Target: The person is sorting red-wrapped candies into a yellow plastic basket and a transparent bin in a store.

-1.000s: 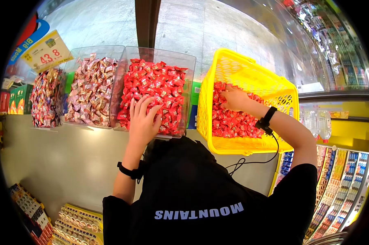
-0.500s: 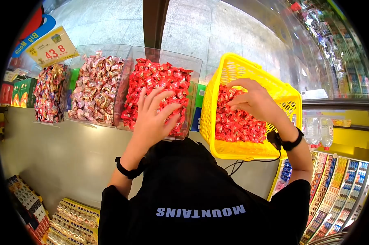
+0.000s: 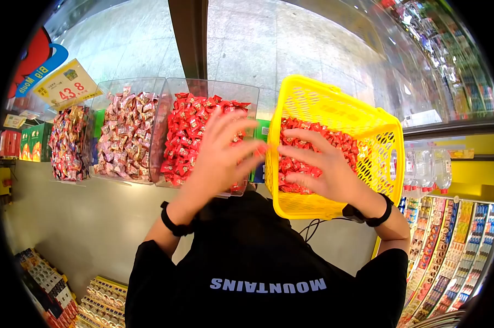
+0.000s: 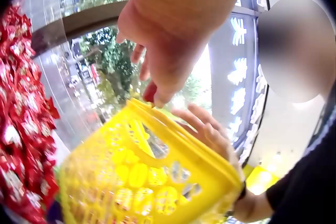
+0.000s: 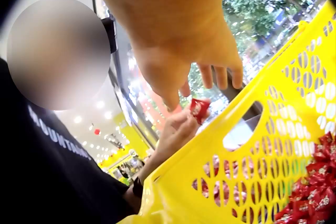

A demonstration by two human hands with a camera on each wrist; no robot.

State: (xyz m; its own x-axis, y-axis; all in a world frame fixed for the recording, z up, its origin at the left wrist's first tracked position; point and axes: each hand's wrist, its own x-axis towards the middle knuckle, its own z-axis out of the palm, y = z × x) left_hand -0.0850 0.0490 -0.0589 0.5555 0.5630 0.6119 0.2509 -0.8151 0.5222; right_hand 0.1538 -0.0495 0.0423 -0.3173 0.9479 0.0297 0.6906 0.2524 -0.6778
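My left hand (image 3: 219,158) is at the right side of a clear bin of red-wrapped candies (image 3: 189,131). Its thumb and fingertips pinch one red wrapped candy (image 5: 199,109), held by the left rim of a yellow basket (image 3: 392,164). My right hand (image 3: 329,172) is over the inside of that basket, its fingers spread and pointing left toward the other hand; nothing shows in it. Below it lie many red candies (image 3: 342,143). In the right wrist view, the left hand (image 5: 176,132) appears beyond the basket's rim.
Left of the red bin stand a clear bin of pink-wrapped candies (image 3: 128,134) and a pile of mixed candies (image 3: 69,145). A yellow price sign (image 3: 69,87) rises at the back left. Clear bottles (image 3: 424,167) stand right of the basket, and stocked shelves (image 3: 443,251) line the lower right.
My left hand has moved right from over the red bin to the basket's rim and now pinches a candy. The right hand has lifted off the basket's candies and spread its fingers.
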